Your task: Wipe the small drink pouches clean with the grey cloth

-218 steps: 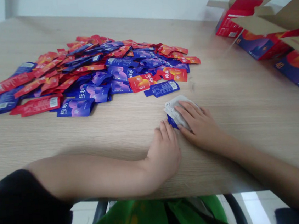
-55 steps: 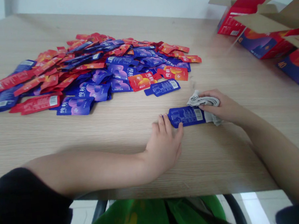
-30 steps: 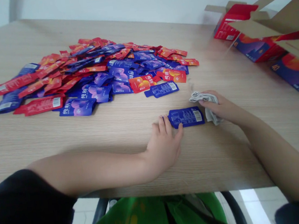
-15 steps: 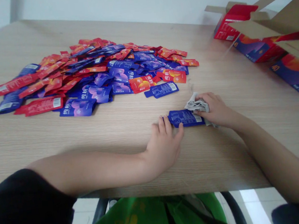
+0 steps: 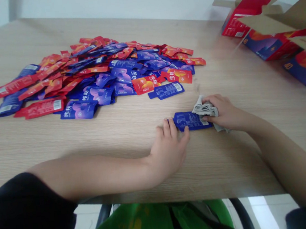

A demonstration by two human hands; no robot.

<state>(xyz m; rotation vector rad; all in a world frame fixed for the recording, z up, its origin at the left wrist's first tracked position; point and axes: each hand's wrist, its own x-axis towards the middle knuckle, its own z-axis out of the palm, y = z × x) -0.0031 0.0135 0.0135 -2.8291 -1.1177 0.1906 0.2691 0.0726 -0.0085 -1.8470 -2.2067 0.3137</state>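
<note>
Blue sachet (image 5: 188,120) was smooth plastic-type film w/ low sheen; sachet pile (image 5: 121,76) looked same matl, glossier in spots. Grey rag (image 5: 206,109) was matt cloth. Tbl (image 5: 103,134) had smooth wood-grain finish, approx. satin. Boxes (image 5: 260,46) were cardboard, printed smooth outside, matt brown inside.

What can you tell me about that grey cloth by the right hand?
The grey cloth looks like soft, thin fabric, bunched into layered folds. The right hand grips it. Its folds overlap the barcode end of the blue pouch, and a loose part shows just past that end, near the table.
</note>
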